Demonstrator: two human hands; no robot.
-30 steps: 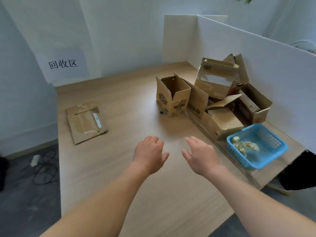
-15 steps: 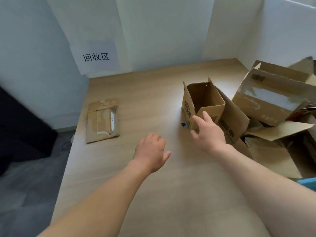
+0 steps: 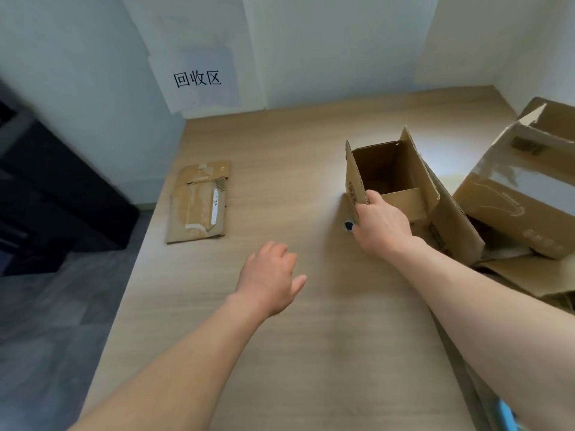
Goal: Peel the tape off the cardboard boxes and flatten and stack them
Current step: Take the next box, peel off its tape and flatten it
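Note:
A small open cardboard box point(image 3: 389, 169) stands upright on the wooden table point(image 3: 280, 337), its flaps raised. My right hand point(image 3: 381, 227) grips the box's near left corner, fingers curled over the rim. My left hand point(image 3: 269, 276) hovers over the table to the left of it, fingers loosely curled and holding nothing. A flattened box point(image 3: 199, 202) with tape remnants lies flat near the table's left edge. A larger box point(image 3: 522, 188) with clear tape on its side lies tilted at the right.
More cardboard pieces point(image 3: 529, 275) pile up at the right behind my right forearm. A small dark round object point(image 3: 348, 225) lies by the box's base. A paper sign point(image 3: 197, 79) hangs on the white wall. The table's left edge drops to a grey floor.
My right hand reached forward and took hold of the small box's near corner. The left hand stayed roughly in place. The view swung left and closer, so the blue basket left the frame.

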